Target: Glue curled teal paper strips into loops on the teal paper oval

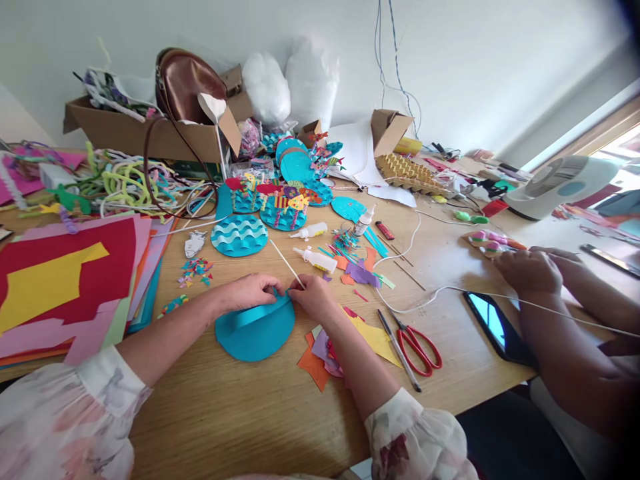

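A round blue paper piece (257, 339) lies on the table in front of me, with a raised blue paper strip (255, 313) across its upper part. My left hand (254, 292) is closed at the strip's upper edge, thumb and fingers pinching it. Close by on the right, my right hand (314, 298) grips a thin white stick (285, 260) that points up and left. Its fingertips also touch the strip's right end. Just beyond the hands lies a finished-looking blue disc with wavy strips (239, 235). Two white glue bottles (320, 260) rest on their sides nearby.
Red-handled scissors (419, 347) and a pen-like tool (400, 350) lie at right, beside paper scraps (325, 353). Coloured sheets (120, 293) are stacked at left. A white cable (440, 290) crosses toward a phone (495, 327) and another person's hands (533, 270).
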Action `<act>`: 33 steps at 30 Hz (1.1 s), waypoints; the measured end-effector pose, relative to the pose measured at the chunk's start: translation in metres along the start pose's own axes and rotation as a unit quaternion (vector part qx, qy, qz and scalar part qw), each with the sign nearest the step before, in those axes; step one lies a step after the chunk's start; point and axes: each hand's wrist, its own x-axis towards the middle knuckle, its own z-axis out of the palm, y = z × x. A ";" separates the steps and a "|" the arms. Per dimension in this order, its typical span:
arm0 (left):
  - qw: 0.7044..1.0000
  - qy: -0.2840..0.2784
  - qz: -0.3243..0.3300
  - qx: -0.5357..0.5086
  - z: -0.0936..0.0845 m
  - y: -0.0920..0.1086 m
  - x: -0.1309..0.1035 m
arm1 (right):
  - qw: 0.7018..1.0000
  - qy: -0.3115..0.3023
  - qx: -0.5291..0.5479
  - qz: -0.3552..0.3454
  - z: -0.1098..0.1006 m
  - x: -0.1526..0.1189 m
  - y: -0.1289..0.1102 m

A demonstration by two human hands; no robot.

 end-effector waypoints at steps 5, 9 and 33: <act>1.000 -0.007 0.000 0.001 -0.001 0.000 -0.001 | 1.000 0.005 -0.015 -0.015 0.002 -0.001 0.001; 1.000 -0.020 0.001 -0.006 -0.001 -0.002 -0.001 | 0.999 0.011 -0.028 -0.015 0.003 0.000 0.001; 0.998 -0.069 0.003 -0.016 -0.004 -0.007 0.001 | 0.998 -0.011 -0.057 -0.001 0.001 0.000 -0.001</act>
